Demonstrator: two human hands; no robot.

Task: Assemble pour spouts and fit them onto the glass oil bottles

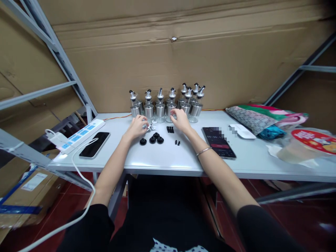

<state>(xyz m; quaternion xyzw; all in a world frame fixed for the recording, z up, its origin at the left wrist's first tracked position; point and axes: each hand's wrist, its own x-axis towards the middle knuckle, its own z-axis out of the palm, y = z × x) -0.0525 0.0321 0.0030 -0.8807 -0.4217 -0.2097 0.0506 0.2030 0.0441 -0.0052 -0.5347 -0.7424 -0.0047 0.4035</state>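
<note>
My left hand (pixel 137 126) is low over the table, its curved fingers apart and at the edge of a small pile of silvery parts (pixel 151 126). My right hand (pixel 180 119) hovers in front of the bottle row, thumb and fingers apart, nothing visible between them. Behind the hands stand several glass bottles with steel sleeves (pixel 160 111), topped by silver-and-black pour spouts (pixel 172 92). Nearer to me lie several round black stoppers (pixel 156 138). Beside them are a row of short black pieces (pixel 170 130) and two tiny black plugs (pixel 177 142).
At left are a white power strip (pixel 83 135) with a cable and a phone (pixel 94 145). A phone showing a timer (pixel 218 143), a white flat device (pixel 243 131), a patterned bag (pixel 249 119) and a red-lidded tub (pixel 296 147) lie at right. Cardboard (pixel 157 63) backs the table.
</note>
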